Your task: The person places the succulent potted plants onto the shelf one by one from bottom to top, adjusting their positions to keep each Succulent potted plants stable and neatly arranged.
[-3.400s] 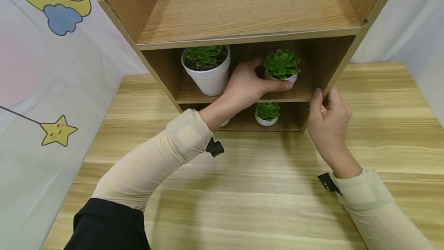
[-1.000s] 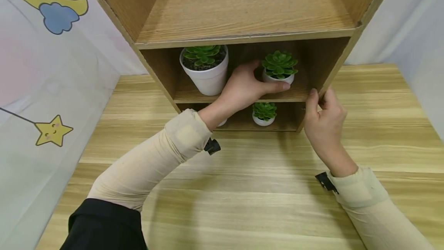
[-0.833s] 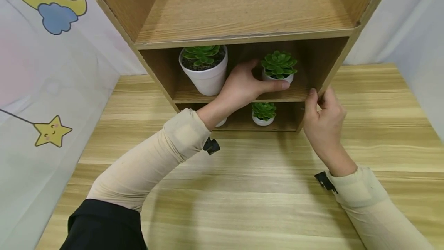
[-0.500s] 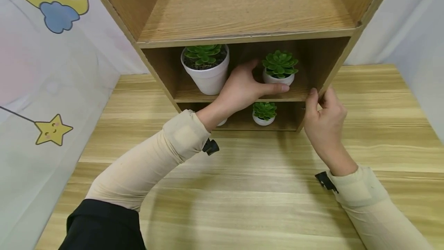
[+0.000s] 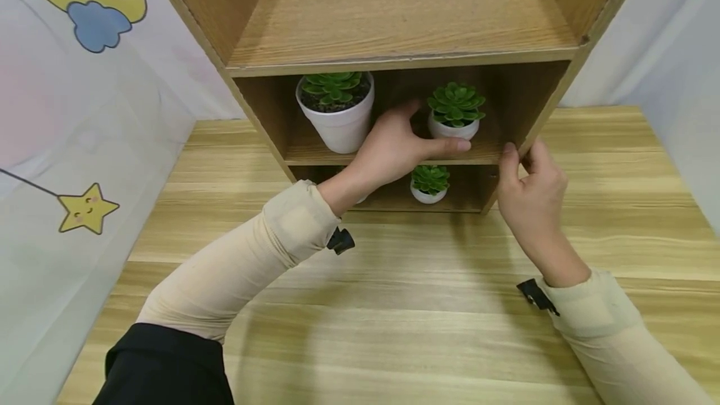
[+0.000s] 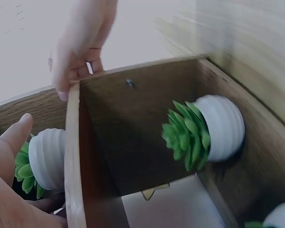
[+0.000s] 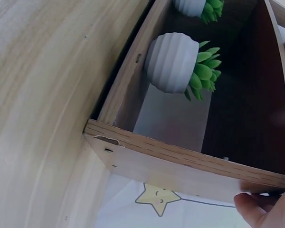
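Note:
In the head view a small potted succulent (image 5: 456,105) stands upright on the right of the middle compartment of a wooden shelf (image 5: 405,64). My left hand (image 5: 388,145) reaches around its left side. The thumb is straight and points right, just below the white pot; the other fingers are mostly hidden behind. The left wrist view shows a gap between thumb (image 6: 20,124) and pot (image 6: 47,159). My right hand (image 5: 534,189) grips the front edge of the shelf's right side panel, thumb in front and fingers curled outside.
A larger potted succulent (image 5: 337,114) stands left in the same compartment. Below it, another small succulent (image 5: 430,184) sits in the bottom compartment, with a further white pot mostly hidden by my left wrist. The shelf stands on a wood-grain table (image 5: 405,305) before a printed curtain (image 5: 73,111).
My left thumb has dropped from the front of the small pot to just below it. The pot keeps its place on the shelf. The right hand still grips the side panel.

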`<state>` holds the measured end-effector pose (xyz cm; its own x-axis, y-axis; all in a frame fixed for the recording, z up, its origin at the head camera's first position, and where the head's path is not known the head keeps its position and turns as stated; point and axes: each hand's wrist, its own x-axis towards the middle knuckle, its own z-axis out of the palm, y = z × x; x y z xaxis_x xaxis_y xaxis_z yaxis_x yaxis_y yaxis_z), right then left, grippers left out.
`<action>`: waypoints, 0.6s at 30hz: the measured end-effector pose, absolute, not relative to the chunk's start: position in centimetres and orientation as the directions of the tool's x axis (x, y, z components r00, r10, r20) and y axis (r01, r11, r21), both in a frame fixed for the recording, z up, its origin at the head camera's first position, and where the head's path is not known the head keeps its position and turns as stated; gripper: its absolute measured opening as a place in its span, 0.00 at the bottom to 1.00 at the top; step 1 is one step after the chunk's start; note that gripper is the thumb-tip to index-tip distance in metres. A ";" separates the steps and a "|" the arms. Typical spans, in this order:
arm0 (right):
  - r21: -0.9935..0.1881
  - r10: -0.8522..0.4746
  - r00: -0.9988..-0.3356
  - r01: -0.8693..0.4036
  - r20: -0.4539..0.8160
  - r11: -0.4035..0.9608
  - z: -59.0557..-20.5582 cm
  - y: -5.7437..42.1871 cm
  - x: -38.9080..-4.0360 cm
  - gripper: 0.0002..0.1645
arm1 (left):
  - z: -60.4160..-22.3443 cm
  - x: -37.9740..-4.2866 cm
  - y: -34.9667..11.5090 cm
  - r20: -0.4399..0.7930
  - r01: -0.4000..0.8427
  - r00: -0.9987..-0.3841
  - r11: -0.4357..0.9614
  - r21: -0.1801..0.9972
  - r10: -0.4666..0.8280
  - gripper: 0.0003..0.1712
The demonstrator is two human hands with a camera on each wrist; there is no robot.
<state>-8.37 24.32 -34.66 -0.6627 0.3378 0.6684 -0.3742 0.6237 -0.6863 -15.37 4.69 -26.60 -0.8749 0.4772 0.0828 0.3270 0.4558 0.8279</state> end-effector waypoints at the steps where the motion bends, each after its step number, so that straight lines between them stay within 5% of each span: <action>1: -0.682 0.331 -0.666 -0.373 0.669 0.628 -34.6 24.4 -8.3 0.12 | -26.6 -15.4 4.7 0.094 0.344 -0.871 0.462 0.818 0.481 0.54; 18: -0.660 0.316 -0.687 -0.314 0.654 0.683 -34.3 24.5 -8.0 0.14 | -27.0 -15.1 4.3 0.150 0.435 -0.857 0.534 0.725 0.493 0.53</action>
